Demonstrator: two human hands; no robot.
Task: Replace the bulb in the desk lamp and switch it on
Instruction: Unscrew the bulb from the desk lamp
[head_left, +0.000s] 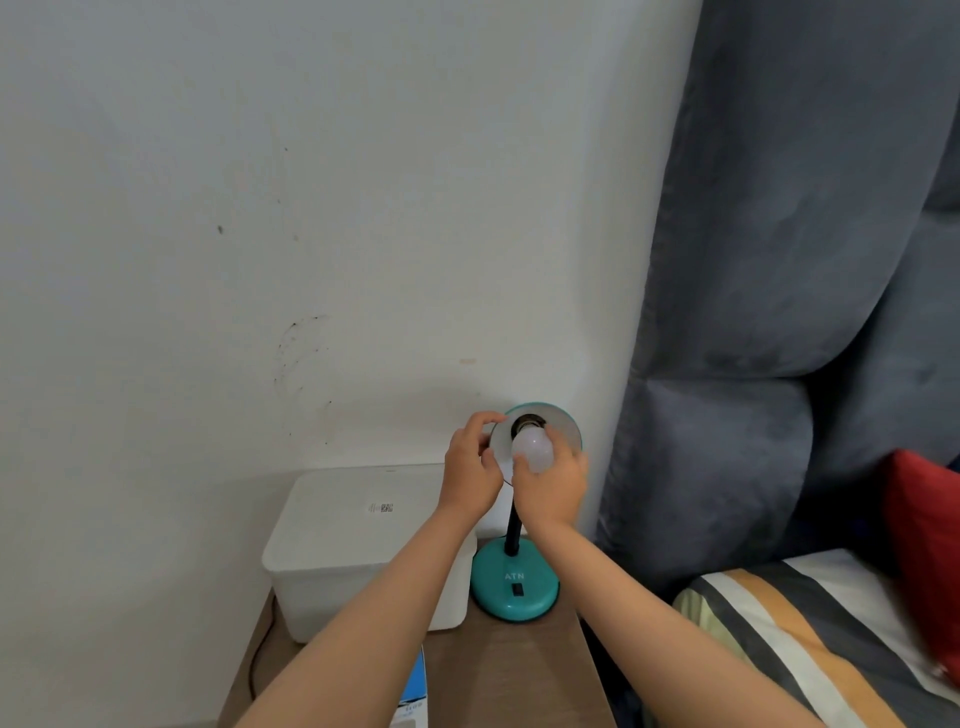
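A teal desk lamp stands on a wooden bedside table, its round base (514, 584) bearing a black rocker switch (516, 589) and a black neck rising to the shade (563, 428), which is tipped toward me. A white bulb (532, 449) sits at the dark socket (529, 423) inside the shade, its screw end at the socket mouth. My right hand (553, 488) grips the bulb from below with curled fingers. My left hand (470, 467) pinches the shade's left rim between thumb and fingers.
A white lidded plastic box (353, 545) stands left of the lamp base. A blue and white carton (413, 696) lies at the table's (509, 675) front edge. A grey padded headboard (753, 415), a striped bed cover (810, 639) and a red cushion (924, 545) are on the right.
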